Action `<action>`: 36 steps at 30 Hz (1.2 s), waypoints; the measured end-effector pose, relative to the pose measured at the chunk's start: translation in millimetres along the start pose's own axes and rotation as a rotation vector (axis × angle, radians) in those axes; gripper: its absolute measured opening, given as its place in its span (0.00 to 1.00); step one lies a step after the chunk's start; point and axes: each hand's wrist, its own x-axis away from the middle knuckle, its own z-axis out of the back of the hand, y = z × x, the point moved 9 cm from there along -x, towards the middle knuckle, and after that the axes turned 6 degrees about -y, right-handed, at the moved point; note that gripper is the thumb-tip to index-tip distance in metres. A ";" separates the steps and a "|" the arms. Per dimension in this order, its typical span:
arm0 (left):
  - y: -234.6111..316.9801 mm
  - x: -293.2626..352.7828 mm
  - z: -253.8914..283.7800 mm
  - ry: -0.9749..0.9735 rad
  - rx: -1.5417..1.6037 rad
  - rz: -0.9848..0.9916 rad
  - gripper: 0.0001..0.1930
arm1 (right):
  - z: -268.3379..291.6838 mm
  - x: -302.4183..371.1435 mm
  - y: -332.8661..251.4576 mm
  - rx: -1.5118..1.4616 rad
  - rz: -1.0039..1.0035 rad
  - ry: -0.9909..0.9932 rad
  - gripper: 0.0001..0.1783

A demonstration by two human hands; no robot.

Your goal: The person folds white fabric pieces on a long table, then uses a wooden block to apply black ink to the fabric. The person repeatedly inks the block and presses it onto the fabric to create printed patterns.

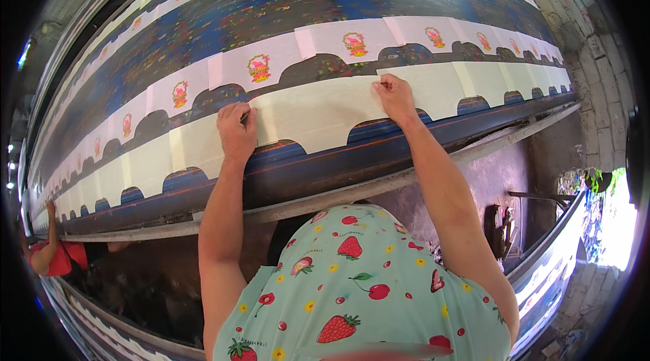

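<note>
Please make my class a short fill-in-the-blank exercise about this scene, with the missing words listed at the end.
1. The printed pieces lie ____ from the wearer than the cream piece between the left hand and the right hand.
2. Besides cherries, the red fruits on the mint shirt are ____.
3. Another person, at the picture's far left, wears a ____ top.

Missing words: farther; strawberries; red.

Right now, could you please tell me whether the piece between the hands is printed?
No, the cream piece shows no design, unlike the white pieces beyond it.
</note>
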 end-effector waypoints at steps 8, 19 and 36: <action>69.0 14.7 -11.2 -0.125 -0.117 -0.359 0.20 | 2.2 -2.8 -1.3 0.063 -0.017 0.036 0.09; 192.0 -6.9 -129.3 -0.334 -0.098 -0.339 0.21 | 4.6 -8.2 -2.1 -0.222 -0.158 -0.189 0.11; 270.4 -41.1 -219.5 -0.263 -0.107 -0.137 0.26 | 231.1 -71.3 50.8 0.934 0.504 -0.274 0.18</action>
